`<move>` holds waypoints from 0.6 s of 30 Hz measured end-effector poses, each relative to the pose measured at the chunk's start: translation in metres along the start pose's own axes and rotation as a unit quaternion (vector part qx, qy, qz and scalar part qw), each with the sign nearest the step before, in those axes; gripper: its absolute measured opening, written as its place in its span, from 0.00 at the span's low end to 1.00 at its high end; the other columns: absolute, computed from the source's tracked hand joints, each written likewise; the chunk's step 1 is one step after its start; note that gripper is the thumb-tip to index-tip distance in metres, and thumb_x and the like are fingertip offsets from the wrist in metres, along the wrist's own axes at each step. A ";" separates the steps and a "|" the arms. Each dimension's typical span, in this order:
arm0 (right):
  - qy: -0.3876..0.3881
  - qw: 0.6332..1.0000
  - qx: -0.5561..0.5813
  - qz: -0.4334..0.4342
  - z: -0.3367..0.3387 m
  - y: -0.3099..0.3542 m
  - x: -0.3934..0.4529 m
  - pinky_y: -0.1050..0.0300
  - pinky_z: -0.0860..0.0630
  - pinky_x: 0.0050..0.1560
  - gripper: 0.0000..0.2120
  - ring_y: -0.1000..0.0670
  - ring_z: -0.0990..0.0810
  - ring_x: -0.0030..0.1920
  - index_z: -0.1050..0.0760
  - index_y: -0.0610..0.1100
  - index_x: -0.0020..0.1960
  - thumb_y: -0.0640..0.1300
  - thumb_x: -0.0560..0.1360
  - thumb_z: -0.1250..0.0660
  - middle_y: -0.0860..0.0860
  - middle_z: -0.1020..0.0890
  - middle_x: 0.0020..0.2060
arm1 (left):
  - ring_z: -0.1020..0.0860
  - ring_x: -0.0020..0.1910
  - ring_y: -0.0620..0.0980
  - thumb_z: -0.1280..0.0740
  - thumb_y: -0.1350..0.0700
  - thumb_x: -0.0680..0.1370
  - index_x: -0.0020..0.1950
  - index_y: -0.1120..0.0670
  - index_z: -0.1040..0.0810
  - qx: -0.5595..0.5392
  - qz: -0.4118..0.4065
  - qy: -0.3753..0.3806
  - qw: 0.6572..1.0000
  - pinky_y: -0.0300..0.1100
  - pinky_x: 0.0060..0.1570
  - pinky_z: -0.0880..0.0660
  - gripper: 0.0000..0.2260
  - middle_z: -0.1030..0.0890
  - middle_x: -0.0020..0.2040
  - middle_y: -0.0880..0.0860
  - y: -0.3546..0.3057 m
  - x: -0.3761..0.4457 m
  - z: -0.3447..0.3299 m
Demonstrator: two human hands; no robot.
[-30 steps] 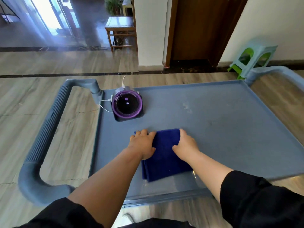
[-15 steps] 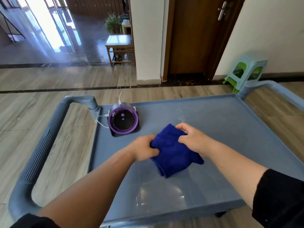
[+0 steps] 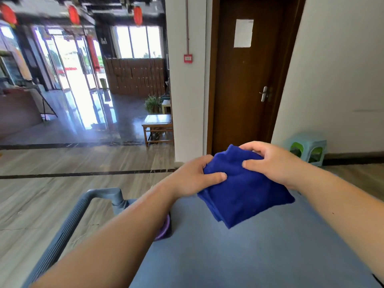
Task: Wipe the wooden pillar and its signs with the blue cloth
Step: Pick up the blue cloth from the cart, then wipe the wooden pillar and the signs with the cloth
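A folded blue cloth (image 3: 243,190) hangs in the air above the grey-blue cart top (image 3: 249,256), held by both hands. My left hand (image 3: 193,177) grips its left edge with the thumb on top. My right hand (image 3: 272,163) grips its upper right corner. No wooden pillar with signs is in view; ahead are a white wall corner (image 3: 187,80) and a brown wooden door (image 3: 245,80) with a white paper (image 3: 243,33) stuck on it.
A purple round device (image 3: 165,227) sits on the cart, mostly hidden by my left forearm. The cart's grey handle (image 3: 68,221) is at the left. A green and blue stool (image 3: 307,148) stands by the right wall. A small wooden table (image 3: 158,127) stands past the corner.
Both hands lifted the cloth off the cart top and raised it. My view tilted up from the cart toward the door and the lobby.
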State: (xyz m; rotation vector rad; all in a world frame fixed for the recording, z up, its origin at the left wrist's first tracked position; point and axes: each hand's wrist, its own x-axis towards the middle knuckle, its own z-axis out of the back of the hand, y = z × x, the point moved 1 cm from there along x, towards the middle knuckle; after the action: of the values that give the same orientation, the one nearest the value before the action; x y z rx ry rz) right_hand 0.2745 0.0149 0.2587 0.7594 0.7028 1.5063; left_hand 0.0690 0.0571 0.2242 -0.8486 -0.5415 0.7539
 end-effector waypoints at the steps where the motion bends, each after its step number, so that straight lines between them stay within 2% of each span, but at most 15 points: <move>1: -0.009 1.000 -0.001 0.015 0.003 0.012 0.004 0.54 0.22 0.45 0.12 0.54 0.21 0.50 0.26 0.61 0.56 0.47 0.76 0.33 0.60 0.21 0.51 | 0.20 0.46 0.49 0.31 0.46 0.74 0.53 0.52 0.24 0.023 -0.003 -0.012 1.000 0.48 0.50 0.23 0.13 0.18 0.48 0.51 -0.010 0.002 0.013; 5: -0.048 0.993 -0.013 0.108 0.007 0.071 0.026 0.60 0.26 0.40 0.12 0.56 0.21 0.48 0.26 0.60 0.57 0.46 0.77 0.35 0.60 0.21 0.50 | 0.20 0.44 0.48 0.32 0.42 0.72 0.49 0.49 0.23 0.114 -0.012 -0.080 0.990 0.47 0.46 0.23 0.13 0.18 0.44 0.48 -0.045 -0.007 0.081; 8: -0.070 0.980 0.010 0.188 0.001 0.121 0.039 0.61 0.26 0.42 0.13 0.58 0.21 0.48 0.24 0.61 0.54 0.43 0.77 0.36 0.61 0.20 0.49 | 0.23 0.39 0.42 0.30 0.46 0.73 0.44 0.48 0.25 0.166 -0.021 -0.140 0.976 0.39 0.39 0.27 0.08 0.21 0.40 0.44 -0.072 -0.025 0.134; 10: -0.083 0.968 0.043 0.234 -0.006 0.159 0.051 0.60 0.26 0.44 0.13 0.57 0.21 0.49 0.25 0.63 0.53 0.44 0.77 0.37 0.61 0.20 0.49 | 0.24 0.38 0.42 0.29 0.49 0.73 0.43 0.49 0.27 0.216 -0.032 -0.188 0.958 0.38 0.37 0.30 0.08 0.23 0.40 0.45 -0.097 -0.041 0.174; 14: -0.092 0.941 0.085 0.316 -0.033 0.232 0.066 0.60 0.25 0.42 0.11 0.57 0.22 0.47 0.26 0.60 0.56 0.46 0.77 0.37 0.62 0.22 0.47 | 0.21 0.44 0.46 0.29 0.48 0.72 0.48 0.50 0.24 0.299 -0.004 -0.261 0.918 0.43 0.42 0.25 0.10 0.20 0.45 0.47 -0.134 -0.081 0.244; 18: -0.086 0.922 0.089 0.366 -0.085 0.283 0.076 0.60 0.26 0.42 0.10 0.58 0.22 0.45 0.25 0.60 0.51 0.45 0.75 0.37 0.61 0.21 0.45 | 0.22 0.43 0.41 0.30 0.47 0.72 0.50 0.47 0.24 0.348 0.054 -0.283 0.892 0.38 0.40 0.27 0.09 0.20 0.46 0.44 -0.138 -0.135 0.277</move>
State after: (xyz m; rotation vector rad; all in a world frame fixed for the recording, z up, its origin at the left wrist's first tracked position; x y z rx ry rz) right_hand 0.0349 0.0717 0.4389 1.3792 0.4357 2.0235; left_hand -0.1552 0.0207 0.4737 0.0304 -0.6748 1.2121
